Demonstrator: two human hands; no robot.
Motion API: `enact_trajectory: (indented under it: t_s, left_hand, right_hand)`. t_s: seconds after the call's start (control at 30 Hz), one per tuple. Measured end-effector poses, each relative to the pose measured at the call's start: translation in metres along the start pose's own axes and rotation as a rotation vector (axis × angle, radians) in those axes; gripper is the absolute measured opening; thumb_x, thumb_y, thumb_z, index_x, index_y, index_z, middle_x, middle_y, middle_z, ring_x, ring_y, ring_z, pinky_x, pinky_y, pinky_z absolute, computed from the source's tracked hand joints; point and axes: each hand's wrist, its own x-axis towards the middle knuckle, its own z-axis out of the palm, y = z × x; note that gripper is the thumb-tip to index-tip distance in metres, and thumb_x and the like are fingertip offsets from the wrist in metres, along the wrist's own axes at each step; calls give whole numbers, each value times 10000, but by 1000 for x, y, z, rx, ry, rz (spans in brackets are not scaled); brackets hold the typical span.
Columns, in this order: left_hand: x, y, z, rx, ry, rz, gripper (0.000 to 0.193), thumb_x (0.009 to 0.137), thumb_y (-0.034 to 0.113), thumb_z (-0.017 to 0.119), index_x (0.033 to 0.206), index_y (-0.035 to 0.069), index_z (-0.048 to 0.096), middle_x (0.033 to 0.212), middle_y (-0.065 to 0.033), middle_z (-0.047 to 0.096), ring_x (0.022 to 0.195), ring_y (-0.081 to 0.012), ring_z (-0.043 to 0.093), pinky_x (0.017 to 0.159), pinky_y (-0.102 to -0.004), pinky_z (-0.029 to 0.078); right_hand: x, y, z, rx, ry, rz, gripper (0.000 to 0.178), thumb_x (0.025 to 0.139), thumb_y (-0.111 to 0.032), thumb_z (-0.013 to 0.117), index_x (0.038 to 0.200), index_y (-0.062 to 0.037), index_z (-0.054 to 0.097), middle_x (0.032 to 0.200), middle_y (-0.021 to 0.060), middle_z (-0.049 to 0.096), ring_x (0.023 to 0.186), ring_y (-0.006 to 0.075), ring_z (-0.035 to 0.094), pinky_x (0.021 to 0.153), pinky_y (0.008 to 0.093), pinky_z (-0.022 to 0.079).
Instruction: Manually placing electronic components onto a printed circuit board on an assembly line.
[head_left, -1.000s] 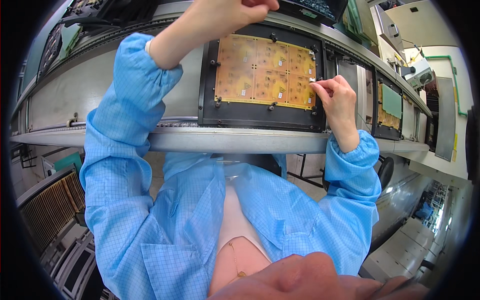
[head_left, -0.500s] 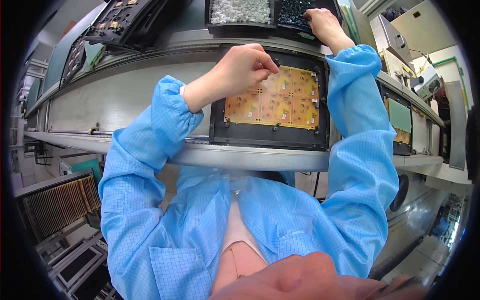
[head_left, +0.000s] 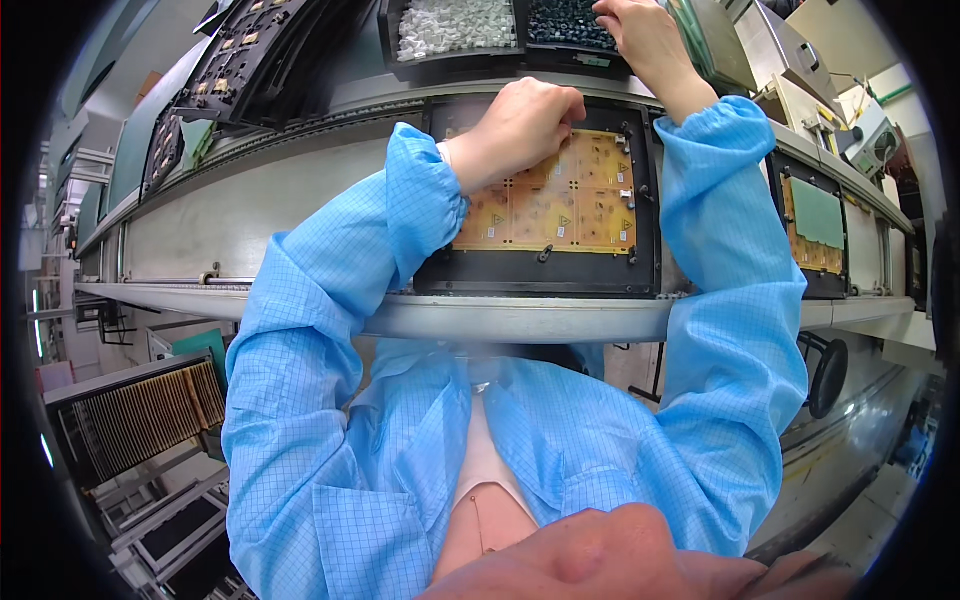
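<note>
Both grips unclear | left hand [head_left: 522, 128]: curled, over yellow board [head_left: 540, 217] | right hand [head_left: 652, 45]: bent, at dark-parts bin [head_left: 552, 57]

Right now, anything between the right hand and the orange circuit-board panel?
Yes: the conveyor's far rail runs between the right hand and the circuit-board panel. The left hand hides much of the panel's upper left; no hand covers its right column.
</note>
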Motion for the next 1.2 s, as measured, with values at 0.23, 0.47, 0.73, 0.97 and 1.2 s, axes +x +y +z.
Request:
enact_trajectory:
  t_s: [0.23,0.47,0.73,0.97,1.2]
  left_hand:
    - [0,5,-7,174,-66,44,160,731,36,692,890,48,701,815,-146,695,843,-325,680,753,-413,535]
    - [-2,4,-9,216,-54,55,144,740,30,682,881,52,694,812,-142,692,839,-322,678,755,-409,534]
    - [-18,2,-21,167,-24,-13,97,762,130,704,852,95,714,897,-110,639,908,-316,634,794,-411,518]
    - [-21,-11,-50,140,330,5,81,810,172,706,815,92,719,894,-100,617,878,-311,629,759,-415,522]
    - [-7,-82,-88,786,201,-172,136,815,231,690,827,104,737,923,-66,681,944,-274,641,800,-405,512]
  right_hand:
    - [-3,-65,-39,-337,-281,271,122,850,-123,672,938,-52,720,867,147,679,855,316,646,783,400,507]
    - [-26,-94,-54,-271,-284,317,146,881,-107,679,1010,-51,716,871,127,674,812,275,650,724,347,505]
    - [-28,-124,-51,-145,-290,443,113,867,-97,699,951,-27,728,846,100,639,769,233,629,687,315,487]
    - [-35,-158,-79,146,-372,925,171,923,-143,676,1030,-21,733,877,16,675,744,72,575,672,232,473]
    - [-53,-159,-81,562,-359,1149,246,959,-145,642,1143,12,686,963,55,694,815,87,630,765,239,531]
